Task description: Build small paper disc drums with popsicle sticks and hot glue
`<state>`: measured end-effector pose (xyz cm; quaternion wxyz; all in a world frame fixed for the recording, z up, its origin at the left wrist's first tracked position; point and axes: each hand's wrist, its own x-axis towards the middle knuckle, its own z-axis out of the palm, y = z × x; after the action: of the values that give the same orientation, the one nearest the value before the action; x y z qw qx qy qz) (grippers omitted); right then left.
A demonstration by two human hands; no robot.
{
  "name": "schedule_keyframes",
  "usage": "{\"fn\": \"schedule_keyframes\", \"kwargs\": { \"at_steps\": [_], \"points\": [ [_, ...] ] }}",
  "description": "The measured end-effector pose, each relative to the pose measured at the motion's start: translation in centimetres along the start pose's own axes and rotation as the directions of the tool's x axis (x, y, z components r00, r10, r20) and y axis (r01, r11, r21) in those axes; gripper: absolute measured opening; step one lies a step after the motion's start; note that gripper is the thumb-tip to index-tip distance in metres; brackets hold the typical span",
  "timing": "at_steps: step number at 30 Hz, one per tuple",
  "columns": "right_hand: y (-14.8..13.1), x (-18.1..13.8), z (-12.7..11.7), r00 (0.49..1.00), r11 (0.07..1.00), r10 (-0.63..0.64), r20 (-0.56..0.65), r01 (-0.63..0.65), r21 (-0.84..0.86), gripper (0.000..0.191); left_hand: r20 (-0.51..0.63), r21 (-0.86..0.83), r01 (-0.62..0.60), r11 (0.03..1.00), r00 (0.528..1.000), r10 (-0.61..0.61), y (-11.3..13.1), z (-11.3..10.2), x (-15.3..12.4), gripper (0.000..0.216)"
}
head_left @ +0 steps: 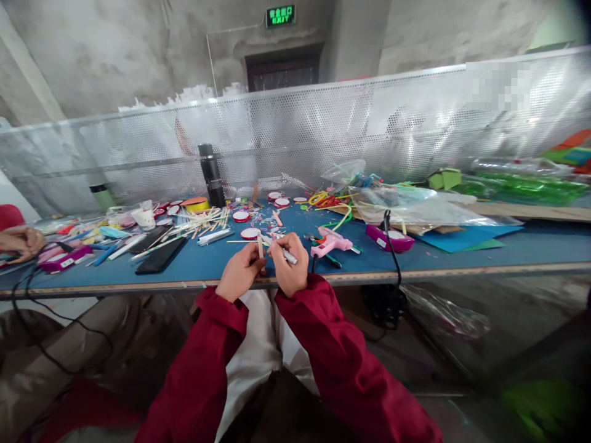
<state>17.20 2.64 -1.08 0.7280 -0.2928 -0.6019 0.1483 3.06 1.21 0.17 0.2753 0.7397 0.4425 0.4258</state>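
Note:
Close to the table's front edge, my left hand (241, 269) pinches a pale wooden craft stick (260, 247), which stands nearly upright. Beside it my right hand (292, 266) is closed around a grey-white marker pen (290, 256); the pen's tip is mostly hidden by my fingers. A white disc with a red rim (250, 234) lies just beyond my hands, and another red-rimmed disc (241, 216) is behind it. To the right of my right hand rests a pink glue gun (333, 242).
Left are a black phone (161, 255), scattered craft sticks (207, 223) and a black bottle (212, 178). A purple box with a cable (389, 239) and blue sheets (466, 237) lie right. A perforated metal screen (295, 129) stands behind. Another person's hand (21, 243) is far left.

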Motion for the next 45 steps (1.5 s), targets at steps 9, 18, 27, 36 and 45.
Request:
{"fn": "schedule_keyframes", "kwargs": {
  "at_steps": [9,18,27,36,45],
  "points": [
    [0.06,-0.02,0.05,1.000,1.000,0.007,0.004,-0.007,0.013,0.017,0.003,-0.024,0.005,1.000,1.000,-0.004,-0.05,0.01,0.03,0.019],
    [0.03,-0.09,-0.02,1.000,0.999,-0.001,0.019,0.000,0.034,0.017,-0.004,-0.009,0.004,1.000,1.000,-0.004,0.27,-0.02,-0.06,0.027],
    [0.30,-0.23,0.06,0.999,1.000,0.005,-0.039,-0.005,0.008,0.016,0.001,0.000,0.004,1.000,1.000,-0.004,0.19,-0.03,0.00,0.025],
    [0.20,-0.17,0.04,0.999,1.000,-0.002,-0.034,0.001,-0.007,0.015,-0.008,0.014,0.003,1.000,1.000,-0.003,0.18,0.01,-0.06,0.025],
    [0.35,-0.21,0.13,1.000,1.000,0.004,-0.009,-0.004,0.007,0.013,-0.014,0.013,0.006,1.000,1.000,-0.006,0.26,0.04,-0.11,0.025]
  ]
}}
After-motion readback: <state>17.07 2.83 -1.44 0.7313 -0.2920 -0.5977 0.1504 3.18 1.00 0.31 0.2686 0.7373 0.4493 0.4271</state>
